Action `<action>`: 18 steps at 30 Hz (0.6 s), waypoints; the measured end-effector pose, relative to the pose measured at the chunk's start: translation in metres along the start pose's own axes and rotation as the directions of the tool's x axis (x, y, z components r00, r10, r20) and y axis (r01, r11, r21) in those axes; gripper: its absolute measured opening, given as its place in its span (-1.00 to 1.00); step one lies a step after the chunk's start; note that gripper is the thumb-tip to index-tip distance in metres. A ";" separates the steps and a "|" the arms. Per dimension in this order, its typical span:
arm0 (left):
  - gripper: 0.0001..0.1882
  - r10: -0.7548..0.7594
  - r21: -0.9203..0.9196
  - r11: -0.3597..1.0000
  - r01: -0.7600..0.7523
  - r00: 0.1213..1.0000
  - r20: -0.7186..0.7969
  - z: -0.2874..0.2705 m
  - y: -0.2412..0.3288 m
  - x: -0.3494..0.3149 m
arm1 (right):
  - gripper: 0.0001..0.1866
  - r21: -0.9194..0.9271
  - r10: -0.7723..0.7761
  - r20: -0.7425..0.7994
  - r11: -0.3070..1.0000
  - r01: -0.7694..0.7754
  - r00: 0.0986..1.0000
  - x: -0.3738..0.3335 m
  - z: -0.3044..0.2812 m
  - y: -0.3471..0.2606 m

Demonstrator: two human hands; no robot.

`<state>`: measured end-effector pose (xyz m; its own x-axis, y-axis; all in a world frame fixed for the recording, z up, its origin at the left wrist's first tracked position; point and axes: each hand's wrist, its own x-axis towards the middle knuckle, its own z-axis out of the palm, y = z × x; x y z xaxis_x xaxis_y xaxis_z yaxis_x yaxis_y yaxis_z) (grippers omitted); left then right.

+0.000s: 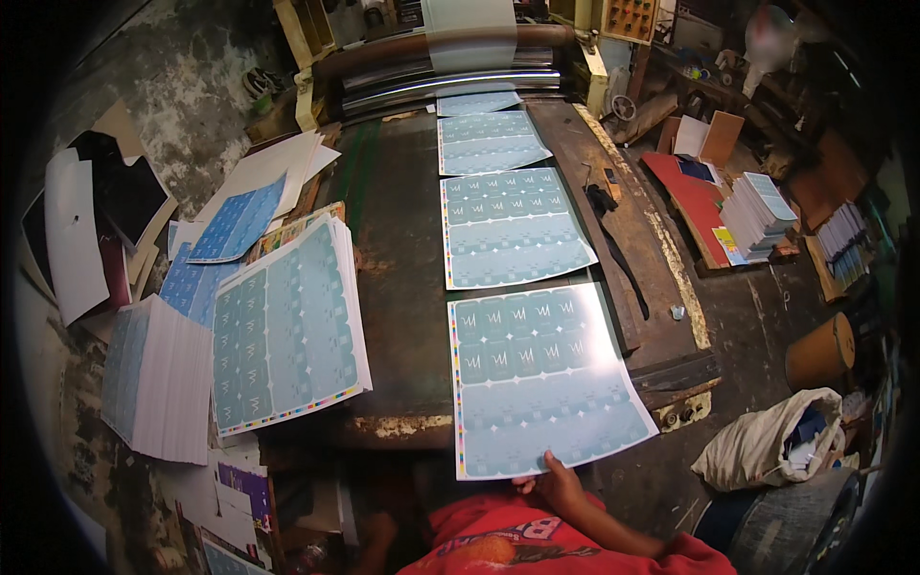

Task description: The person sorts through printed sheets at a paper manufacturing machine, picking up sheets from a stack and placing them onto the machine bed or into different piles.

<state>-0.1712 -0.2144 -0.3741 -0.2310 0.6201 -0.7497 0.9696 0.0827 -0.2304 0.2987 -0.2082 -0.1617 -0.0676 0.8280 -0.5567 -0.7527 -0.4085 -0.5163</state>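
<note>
My right hand [559, 486] pinches the near edge of a printed sheet [551, 422], thumb on top and fingers underneath. This glossy sheet is pale blue-green with rows of small label designs and a colour strip down its left side. Its near part juts past the front of a dark machine table [398, 287]. Behind it lies a line of similar sheets, among them a second sheet [517, 230] and a third sheet [491, 144], leading back to the rollers. Low in the picture, a dim brown shape left of my red shirt seems to be my left hand [379, 537]; its fingers cannot be made out.
Metal rollers [450, 81] span the far end, with a clear film [470, 34] running over them. A stack of printed sheets [287, 335] stands at the left, beside a thick pile [158, 383]. On the right are a dark strap [618, 254], paper stacks [757, 220] and a white sack [767, 446].
</note>
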 end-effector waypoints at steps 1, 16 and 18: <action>-0.62 0.049 -0.062 0.996 -0.059 0.988 -0.148 -0.018 0.015 0.002 | -0.43 -0.001 -0.056 -0.011 0.998 0.056 0.998 0.007 0.008 -0.006; -0.63 0.878 0.330 0.477 -0.814 0.422 -0.227 -0.216 0.248 -0.153 | -0.20 -0.694 -0.442 0.093 0.613 0.376 0.892 0.008 0.076 -0.001; -0.66 0.658 0.320 0.196 -0.927 -0.118 -0.744 -0.139 0.296 -0.099 | -0.21 -0.830 -0.187 0.503 -0.376 0.411 0.844 -0.005 0.091 -0.010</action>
<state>0.1494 -0.1430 -0.2823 0.7255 0.5614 0.3980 0.3779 -0.8084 0.4514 0.2473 -0.1734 -0.0940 -0.2452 0.9684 -0.0460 0.7992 0.1750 -0.5750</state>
